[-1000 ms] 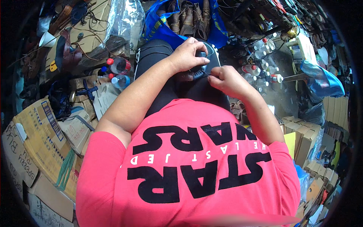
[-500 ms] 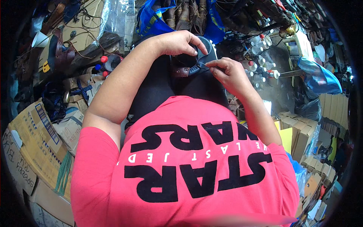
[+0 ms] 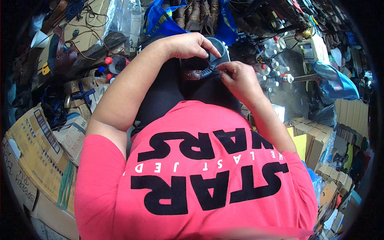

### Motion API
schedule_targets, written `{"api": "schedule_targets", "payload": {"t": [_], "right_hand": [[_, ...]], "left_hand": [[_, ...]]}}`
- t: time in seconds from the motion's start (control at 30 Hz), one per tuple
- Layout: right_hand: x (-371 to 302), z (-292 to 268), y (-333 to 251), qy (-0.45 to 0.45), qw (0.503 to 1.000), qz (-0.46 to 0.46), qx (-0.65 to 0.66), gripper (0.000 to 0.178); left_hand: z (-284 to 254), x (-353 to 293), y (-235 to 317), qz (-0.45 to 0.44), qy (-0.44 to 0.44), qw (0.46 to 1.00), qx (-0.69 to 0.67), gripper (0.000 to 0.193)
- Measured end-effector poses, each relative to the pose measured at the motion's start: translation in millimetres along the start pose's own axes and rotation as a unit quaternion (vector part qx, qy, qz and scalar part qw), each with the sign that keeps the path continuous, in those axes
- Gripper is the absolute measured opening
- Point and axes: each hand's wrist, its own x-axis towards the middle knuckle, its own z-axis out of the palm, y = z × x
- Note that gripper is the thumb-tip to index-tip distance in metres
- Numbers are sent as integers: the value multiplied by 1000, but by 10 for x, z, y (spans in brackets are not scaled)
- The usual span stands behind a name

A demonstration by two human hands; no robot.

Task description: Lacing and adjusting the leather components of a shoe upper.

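A dark shoe-like piece (image 3: pixel 218 45) with a grey-blue lining rests across my black-trousered lap. A brown leather part (image 3: pixel 191 75) shows on its near side, and a puckered, stitched-looking edge curves beside it. My left hand (image 3: pixel 195 46) bends over the piece from the left and grips it, index finger and thumb on its upper surface. Close to the stitched edge, on the right, my right hand (image 3: pixel 239 78) has thumb and index finger pinched together. What lies in that pinch is too small to make out.
Beyond my knees stands a blue bag (image 3: pixel 160 18) holding brown shoe forms (image 3: pixel 194 18). Plastic bottles (image 3: pixel 272 68) cluster on the floor at right, near a blue plastic sheet (image 3: pixel 338 82). Cardboard boxes (image 3: pixel 44 148) lie at left; more cartons (image 3: pixel 312 140) stack at right.
My right hand has shifted slightly, its fingers curling in nearer the stitched edge. A thin, light needle-like thing at its fingertips earlier no longer shows clearly. My left hand keeps its place.
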Motion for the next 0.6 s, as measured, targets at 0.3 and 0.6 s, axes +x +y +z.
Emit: {"api": "schedule_targets", "payload": {"t": [0.3, 0.6], "right_hand": [[20, 23, 132, -7, 1000, -1, 22, 16], [-57, 27, 107, 2, 1000, -20, -3, 16]], "left_hand": [[-11, 162, -44, 43, -4, 999, 6, 27], [-39, 88, 4, 19, -30, 999, -19, 33]]}}
